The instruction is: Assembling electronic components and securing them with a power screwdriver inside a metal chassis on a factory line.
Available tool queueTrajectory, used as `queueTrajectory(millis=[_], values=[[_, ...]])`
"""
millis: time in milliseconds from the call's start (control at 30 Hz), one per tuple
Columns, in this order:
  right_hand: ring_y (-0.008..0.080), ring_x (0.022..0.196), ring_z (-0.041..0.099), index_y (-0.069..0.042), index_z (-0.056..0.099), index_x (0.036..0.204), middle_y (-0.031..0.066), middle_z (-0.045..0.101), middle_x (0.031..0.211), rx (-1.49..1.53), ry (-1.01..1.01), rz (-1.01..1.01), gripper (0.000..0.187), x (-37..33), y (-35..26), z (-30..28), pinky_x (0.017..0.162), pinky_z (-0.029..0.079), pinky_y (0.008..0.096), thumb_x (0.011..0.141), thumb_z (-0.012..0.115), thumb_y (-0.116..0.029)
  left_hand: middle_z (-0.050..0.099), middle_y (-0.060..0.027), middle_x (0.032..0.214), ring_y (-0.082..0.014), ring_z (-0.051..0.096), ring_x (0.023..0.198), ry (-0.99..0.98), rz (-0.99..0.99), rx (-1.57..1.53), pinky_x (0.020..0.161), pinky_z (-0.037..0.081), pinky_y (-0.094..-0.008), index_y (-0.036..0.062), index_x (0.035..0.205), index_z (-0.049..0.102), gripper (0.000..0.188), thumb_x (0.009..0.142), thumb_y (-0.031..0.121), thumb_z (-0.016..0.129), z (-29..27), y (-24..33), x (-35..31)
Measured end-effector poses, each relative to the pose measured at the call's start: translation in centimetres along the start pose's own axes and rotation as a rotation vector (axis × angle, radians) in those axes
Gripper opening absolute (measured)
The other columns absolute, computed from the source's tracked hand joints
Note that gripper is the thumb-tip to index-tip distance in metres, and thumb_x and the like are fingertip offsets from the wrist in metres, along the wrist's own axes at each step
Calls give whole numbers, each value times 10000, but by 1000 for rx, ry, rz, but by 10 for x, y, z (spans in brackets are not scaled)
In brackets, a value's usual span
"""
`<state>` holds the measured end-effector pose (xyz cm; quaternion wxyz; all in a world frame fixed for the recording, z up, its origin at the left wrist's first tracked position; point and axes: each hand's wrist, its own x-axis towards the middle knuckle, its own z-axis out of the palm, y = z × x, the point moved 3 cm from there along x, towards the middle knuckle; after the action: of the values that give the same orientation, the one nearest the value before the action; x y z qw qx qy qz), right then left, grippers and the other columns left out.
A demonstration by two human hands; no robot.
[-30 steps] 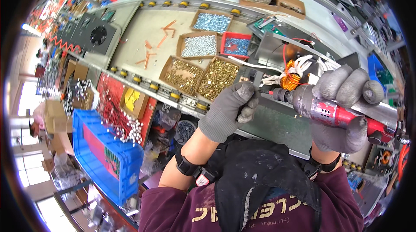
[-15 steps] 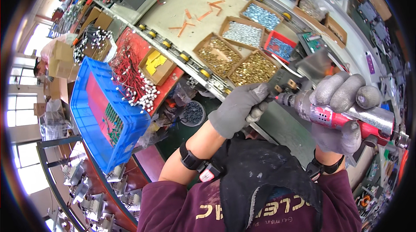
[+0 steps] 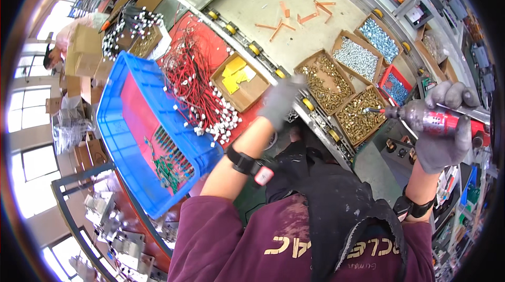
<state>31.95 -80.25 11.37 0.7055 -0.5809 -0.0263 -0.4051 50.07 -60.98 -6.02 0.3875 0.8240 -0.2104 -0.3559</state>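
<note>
My right hand [image 3: 441, 151], gloved in grey, is wrapped round a red and silver power screwdriver [image 3: 421, 118]. Its tip points left over a cardboard box of brass-coloured fasteners [image 3: 362, 116]; whether anything sits on the tip is too small to tell. My left hand [image 3: 281, 102], also gloved, is smeared by motion beside the conveyor rail, so its fingers do not show clearly. It is between a cardboard box with yellow pieces [image 3: 234, 74] and a second box of brass-coloured fasteners [image 3: 325, 83].
A blue crate [image 3: 152, 100] holding green circuit boards [image 3: 171, 166] stands at the left. Red cables with white connectors [image 3: 194, 77] lie beside it. Beyond the roller rail [image 3: 256, 49] are orange strips [image 3: 282, 27], boxes of silver fasteners [image 3: 357, 58] and a red tray [image 3: 393, 86].
My left hand has left the screwdriver's tip and moved left toward the rail. The screwdriver stays in my right hand. The whole view has shifted, bringing the boxes further right.
</note>
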Motion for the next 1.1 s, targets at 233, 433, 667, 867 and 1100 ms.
queueTrajectory(millis=[233,433,667,867,1100], values=[[265,955,520,-30,462,1139,135,522,1001,-59,317,-31,387,3,-28,-58,879,420,429,816,550,-222,674,-167,911,-298,670,838,322,-386,1029,698,545,-390,70,853,686,256,740,298,665,-100,-145,50],[272,851,554,-39,499,1106,116,583,906,-173,344,-275,271,-18,-89,-105,774,457,429,857,478,-141,648,-185,944,-366,625,889,227,-229,1087,724,505,-449,117,1050,627,382,705,282,651,-107,-131,49],[258,841,547,-40,492,1080,117,575,911,-545,611,-409,242,-91,-184,-161,755,459,415,866,444,-143,512,-32,634,-101,436,626,3,376,416,568,369,-269,-57,805,598,182,823,117,550,-33,64,36],[248,910,503,-44,514,1107,105,561,940,-596,601,-494,264,-175,-274,-227,816,410,395,875,481,-165,579,-84,742,-182,548,683,-478,886,230,635,429,-300,-22,915,607,196,838,149,551,229,268,-76],[260,862,519,-17,491,1146,110,557,957,-478,757,-515,331,-274,-352,-327,793,439,404,856,505,-177,650,-126,885,-295,616,848,-639,1117,743,748,475,-385,95,927,665,226,815,263,564,521,378,-174]])
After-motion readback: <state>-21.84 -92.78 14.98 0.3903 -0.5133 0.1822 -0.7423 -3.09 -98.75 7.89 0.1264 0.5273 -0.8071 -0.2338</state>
